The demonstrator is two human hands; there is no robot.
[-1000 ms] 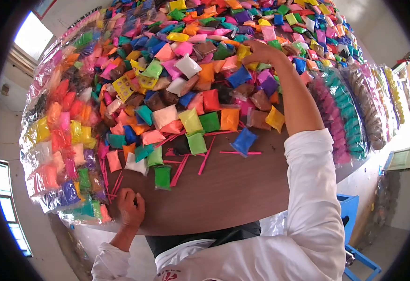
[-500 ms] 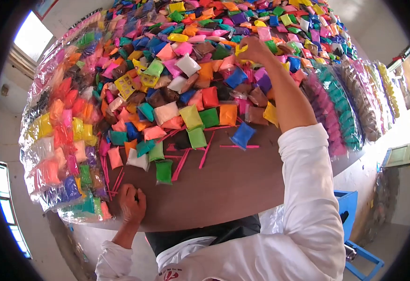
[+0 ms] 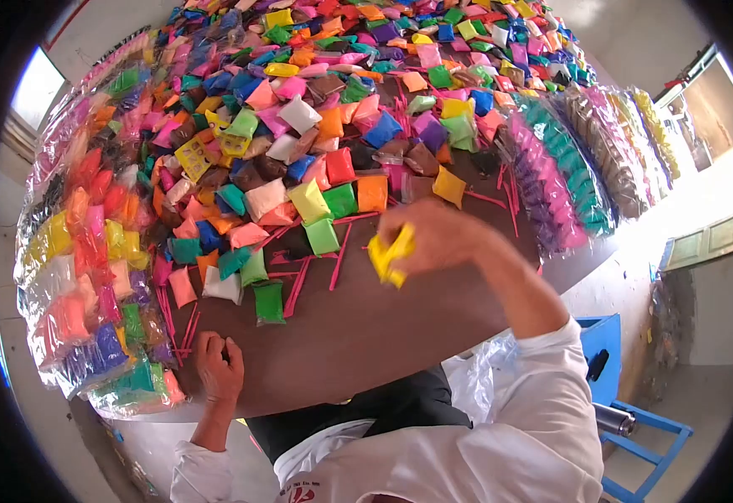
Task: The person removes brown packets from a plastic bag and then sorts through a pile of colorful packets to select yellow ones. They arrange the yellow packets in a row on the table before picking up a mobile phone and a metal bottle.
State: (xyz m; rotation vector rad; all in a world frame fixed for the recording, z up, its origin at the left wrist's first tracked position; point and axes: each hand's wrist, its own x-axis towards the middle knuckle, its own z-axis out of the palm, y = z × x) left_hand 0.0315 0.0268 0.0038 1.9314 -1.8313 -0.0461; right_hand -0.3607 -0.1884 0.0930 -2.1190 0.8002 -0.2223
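Note:
My right hand (image 3: 425, 239) is closed on a yellow packet (image 3: 393, 256), held above the brown table (image 3: 349, 327) near its front part. Beneath my right wrist is bare tabletop, and an orange packet (image 3: 372, 193) lies just beyond the hand. At the near left edge my left hand (image 3: 220, 366) rests with its fingers curled in, and I see nothing in it. Thin pink sticks (image 3: 189, 329) lie just beyond that hand. Nearby are a green packet (image 3: 269, 302) and a white packet (image 3: 222, 287). A light green packet (image 3: 322, 237) lies left of my right hand.
A large heap of small coloured packets (image 3: 299, 113) covers the far side. Clear bags of packets (image 3: 90, 277) line the left edge, and long bagged rows (image 3: 563, 176) lie at the right. A blue metal frame (image 3: 601, 360) stands below right.
My right hand has come back from the far heap toward the table's front, bringing a yellow packet. The view has shifted slightly. My left hand stays curled at the near left edge.

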